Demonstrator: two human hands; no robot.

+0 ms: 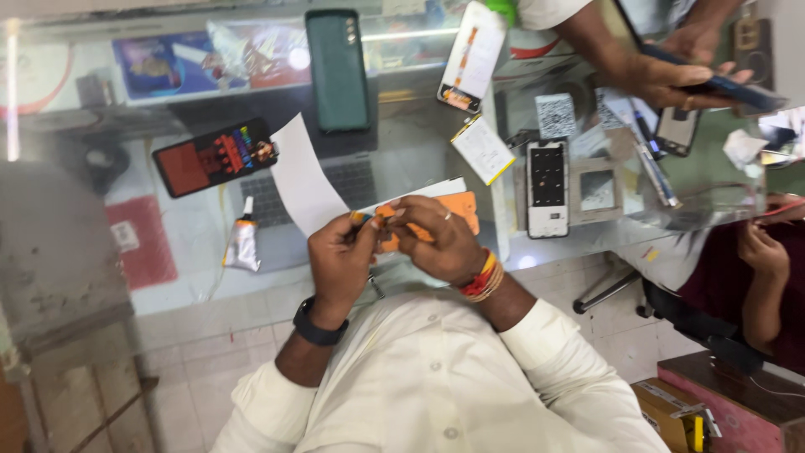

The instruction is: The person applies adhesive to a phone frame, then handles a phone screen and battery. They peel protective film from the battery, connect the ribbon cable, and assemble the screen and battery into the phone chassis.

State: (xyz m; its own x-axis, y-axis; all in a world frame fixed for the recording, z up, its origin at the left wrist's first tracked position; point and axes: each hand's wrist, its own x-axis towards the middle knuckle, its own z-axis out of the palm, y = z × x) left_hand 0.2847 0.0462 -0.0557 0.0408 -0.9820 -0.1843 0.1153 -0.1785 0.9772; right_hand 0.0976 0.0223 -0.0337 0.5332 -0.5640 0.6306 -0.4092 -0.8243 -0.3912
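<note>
My left hand [340, 256] and right hand [436, 239] meet, fingertips pinched together on a small orange part [384, 213], held just above the near edge of the glass counter [402, 159]. Under them lies a flat orange case [464, 207]. Left of it curls a white paper sheet [300, 176], then a crumpled silver glue tube [243, 243]. Farther off stands a matte green phone [337, 71].

Small orange part [387, 215] mostly covered by fingers of left hand [340, 260] and right hand [436, 239]; grip unclear; second person's hand [671, 80] cut by top edge; cardboard box [671, 415] cropped at bottom.
</note>
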